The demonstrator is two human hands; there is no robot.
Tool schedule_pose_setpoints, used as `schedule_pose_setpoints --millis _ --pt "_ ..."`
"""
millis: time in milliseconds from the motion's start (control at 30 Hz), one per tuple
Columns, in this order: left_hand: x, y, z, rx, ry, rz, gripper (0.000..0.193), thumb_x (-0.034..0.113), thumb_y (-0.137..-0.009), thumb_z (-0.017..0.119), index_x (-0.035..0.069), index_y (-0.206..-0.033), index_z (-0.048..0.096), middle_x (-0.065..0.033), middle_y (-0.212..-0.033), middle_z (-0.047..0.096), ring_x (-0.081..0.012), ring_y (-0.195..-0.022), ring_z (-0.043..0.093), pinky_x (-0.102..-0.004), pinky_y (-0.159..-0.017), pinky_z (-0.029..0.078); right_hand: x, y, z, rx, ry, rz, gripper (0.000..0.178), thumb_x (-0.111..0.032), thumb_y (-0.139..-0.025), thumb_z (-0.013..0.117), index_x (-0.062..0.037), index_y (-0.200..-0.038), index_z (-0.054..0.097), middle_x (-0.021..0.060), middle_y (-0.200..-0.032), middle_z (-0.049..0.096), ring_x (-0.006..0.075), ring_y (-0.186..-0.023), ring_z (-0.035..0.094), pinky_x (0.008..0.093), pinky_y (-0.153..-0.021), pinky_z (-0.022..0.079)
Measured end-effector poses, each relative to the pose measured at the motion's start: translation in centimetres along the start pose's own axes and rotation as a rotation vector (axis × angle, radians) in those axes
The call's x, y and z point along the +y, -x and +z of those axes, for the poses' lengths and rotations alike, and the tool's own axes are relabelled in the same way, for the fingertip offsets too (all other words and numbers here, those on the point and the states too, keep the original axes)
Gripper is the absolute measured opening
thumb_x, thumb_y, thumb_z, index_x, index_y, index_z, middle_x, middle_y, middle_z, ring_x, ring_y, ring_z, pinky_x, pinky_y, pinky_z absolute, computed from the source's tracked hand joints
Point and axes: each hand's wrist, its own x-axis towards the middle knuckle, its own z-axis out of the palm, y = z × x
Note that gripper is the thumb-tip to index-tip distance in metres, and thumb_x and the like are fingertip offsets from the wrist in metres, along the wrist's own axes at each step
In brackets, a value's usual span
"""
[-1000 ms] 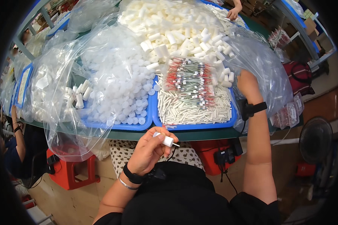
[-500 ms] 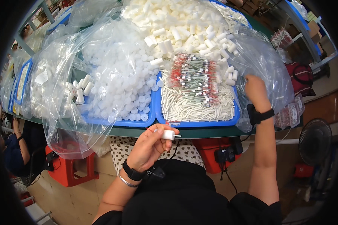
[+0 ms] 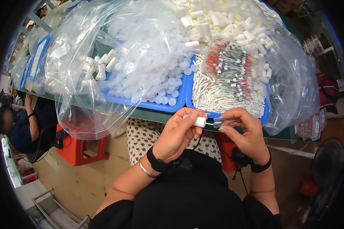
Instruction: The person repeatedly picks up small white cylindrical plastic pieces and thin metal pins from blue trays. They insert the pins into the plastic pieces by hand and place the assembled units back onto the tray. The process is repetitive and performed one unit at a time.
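left hand (image 3: 176,139): your fingers are clamped on a white cylinder (image 3: 199,122), gripped at its left end, likely so the thin white rod (image 3: 210,123) at its right end sits free.
right hand (image 3: 248,133): fingers pinched on a short clear plastic tube (image 3: 224,122), probably at the far end to leave the near end facing the rod; can't tell if they touch.
cylinder position: in front of the bench (image 3: 147,114) edge, over your lap.
left blue tray (image 3: 158,107): translucent discs (image 3: 156,82), partly under clear plastic bag (image 3: 78,76), which hangs over the edge.
right blue tray (image 3: 267,108): short white sticks (image 3: 206,91); clear box of red-and-green-leaded parts (image 3: 231,65) on top, likely for easy reach.
obstacles: bag; black cord (image 3: 198,142) below left hand.
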Motion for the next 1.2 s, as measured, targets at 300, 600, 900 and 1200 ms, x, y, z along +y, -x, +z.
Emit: schedule_pose_setpoints --millis 300,600,900,1200 --pt "-0.7 0.2 0.3 0.067 -0.151 0.137 0.016 0.017 -0.102 0.051 0.003 -0.110 0.053 -0.0079 -0.109 0.061 -0.0081 -0.080 0.057 -0.0244 -0.072 0.048 0.7 0.0 3.1 0.019 0.247 -0.180 0.027 -0.007 -0.087 0.072 0.0024 -0.106 0.055 0.0115 -0.088 0.068 0.0186 -0.075 0.071 0.0301 -0.067 0.056" --pt "-1.8 0.2 -0.9 -0.014 -0.752 0.423 0.026 0.007 -0.096 0.057 0.003 -0.121 0.052 -0.0094 -0.121 0.054 -0.0143 -0.102 0.055 -0.0288 -0.092 0.045 2.8 -0.1 4.7 0.029 0.060 -0.230 0.024 -0.003 -0.088 0.068 0.0013 -0.106 0.052 0.0154 -0.085 0.066 0.0264 -0.073 0.069 0.0328 -0.064 0.054" --pt "-2.1 0.2 -0.2 -0.221 -0.478 0.276 0.042 0.004 -0.092 0.055 0.001 -0.133 0.050 -0.0173 -0.148 0.040 -0.0240 -0.134 0.042 -0.0394 -0.112 0.034 3.3 0.3 6.1 0.025 0.078 -0.367 0.027 0.000 -0.085 0.067 -0.0005 -0.107 0.052 0.0157 -0.088 0.064 0.0337 -0.075 0.066 0.0375 -0.064 0.052" --pt "-1.2 0.0 -0.1 -0.121 0.038 0.004 0.052 0.028 -0.105 0.034 -0.003 -0.147 0.034 -0.0153 -0.152 0.037 -0.0250 -0.138 0.039 -0.0382 -0.114 0.032 2.8 -1.1 6.2 0.101 0.364 -0.462 0.028 -0.009 -0.085 0.070 -0.0004 -0.108 0.055 0.0150 -0.090 0.062 0.0339 -0.075 0.064 0.0387 -0.063 0.052"
